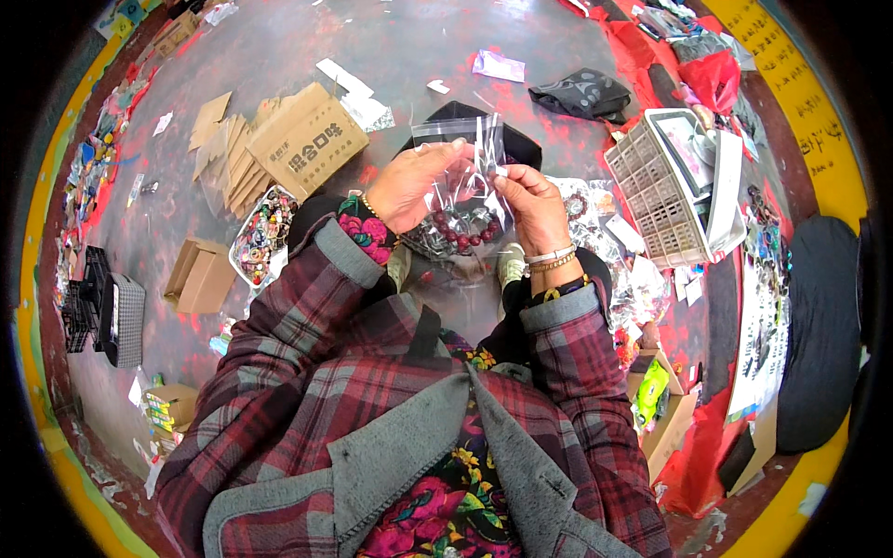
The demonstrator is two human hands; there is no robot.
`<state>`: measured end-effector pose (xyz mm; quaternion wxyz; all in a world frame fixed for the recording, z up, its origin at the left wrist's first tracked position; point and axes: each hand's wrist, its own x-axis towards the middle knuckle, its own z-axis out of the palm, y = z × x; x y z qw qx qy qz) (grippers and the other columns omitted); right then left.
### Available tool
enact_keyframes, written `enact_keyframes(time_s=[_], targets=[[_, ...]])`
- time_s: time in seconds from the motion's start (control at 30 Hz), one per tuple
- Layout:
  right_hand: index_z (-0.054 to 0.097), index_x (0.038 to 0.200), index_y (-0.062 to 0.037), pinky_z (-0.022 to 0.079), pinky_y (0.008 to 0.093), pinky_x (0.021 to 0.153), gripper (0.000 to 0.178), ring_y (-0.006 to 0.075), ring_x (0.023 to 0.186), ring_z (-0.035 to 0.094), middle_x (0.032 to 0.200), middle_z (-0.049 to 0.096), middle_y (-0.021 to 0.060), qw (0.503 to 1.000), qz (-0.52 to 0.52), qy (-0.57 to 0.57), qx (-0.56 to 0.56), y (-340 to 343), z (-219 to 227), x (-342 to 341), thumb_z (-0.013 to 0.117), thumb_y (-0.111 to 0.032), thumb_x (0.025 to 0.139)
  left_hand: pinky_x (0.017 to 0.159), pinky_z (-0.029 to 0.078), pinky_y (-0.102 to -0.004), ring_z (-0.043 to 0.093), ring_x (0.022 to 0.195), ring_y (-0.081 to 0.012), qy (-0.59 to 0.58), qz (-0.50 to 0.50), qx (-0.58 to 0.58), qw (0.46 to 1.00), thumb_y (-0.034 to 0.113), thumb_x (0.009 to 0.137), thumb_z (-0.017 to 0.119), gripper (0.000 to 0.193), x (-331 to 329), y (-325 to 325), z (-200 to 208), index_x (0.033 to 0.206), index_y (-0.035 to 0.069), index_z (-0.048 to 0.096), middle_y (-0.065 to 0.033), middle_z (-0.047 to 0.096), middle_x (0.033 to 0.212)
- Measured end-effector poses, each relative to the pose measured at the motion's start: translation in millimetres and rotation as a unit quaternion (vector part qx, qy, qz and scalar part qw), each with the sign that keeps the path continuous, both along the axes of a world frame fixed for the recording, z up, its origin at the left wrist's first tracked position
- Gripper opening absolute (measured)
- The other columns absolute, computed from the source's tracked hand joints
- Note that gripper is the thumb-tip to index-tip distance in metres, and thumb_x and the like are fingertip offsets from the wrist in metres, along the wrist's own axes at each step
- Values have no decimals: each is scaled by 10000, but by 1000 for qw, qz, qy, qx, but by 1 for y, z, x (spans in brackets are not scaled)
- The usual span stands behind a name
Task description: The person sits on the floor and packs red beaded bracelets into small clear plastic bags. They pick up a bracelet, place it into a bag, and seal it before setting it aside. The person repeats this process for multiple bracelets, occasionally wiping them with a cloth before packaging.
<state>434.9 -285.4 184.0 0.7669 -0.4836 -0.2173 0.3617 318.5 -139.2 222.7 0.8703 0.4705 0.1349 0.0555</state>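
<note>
Person's sitting low over the floor point(409, 56), both hands up in front of the chest w/ a small clear plastic bag point(462, 153) held between them. Left hand point(409, 186) is pinching the bag's left edge, fingers closed on the film. Right hand point(532, 206) grips the right side, thumb and fingers clamped near the top strip. Inside the bag, down at the bottom, there's a bracelet of dark red beads point(462, 232) — it hangs in a curve between the two wrists.

Around them it's pretty cluttered tbh. A flattened cardboard box point(307, 139) lies on the floor to the left w/ more cardboard pieces fanned out next to it, and a shallow tray full of small mixed items point(260, 237) sits just below that. To the right — a white plastic basket point(660, 191) tipped on its side, plus a dark patterned pouch point(584, 93) further back.
</note>
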Motion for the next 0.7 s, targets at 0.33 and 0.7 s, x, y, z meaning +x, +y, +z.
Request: enact_keyframes(time_s=[0.33,0.7], targets=[[582,880,-60,422,180,599,44,69,709,572,801,618,1,991,-89,96,43,0,-19,17,544,-71,862,847,454,-336,566,982,-217,-26,-60,-135,989,242,902,493,347,-6,2,-57,1141,-9,493,-127,579,1068],[448,1241,-26,455,254,807,422,143,895,573,1080,579,93,993,6,107,43,5,-3,0,492,39,826,889,446,-379,566,1019,-251,-83,5,-135,987,84,882,489,301,-11,12,-61,1162,-25,474,-165,572,1098]])
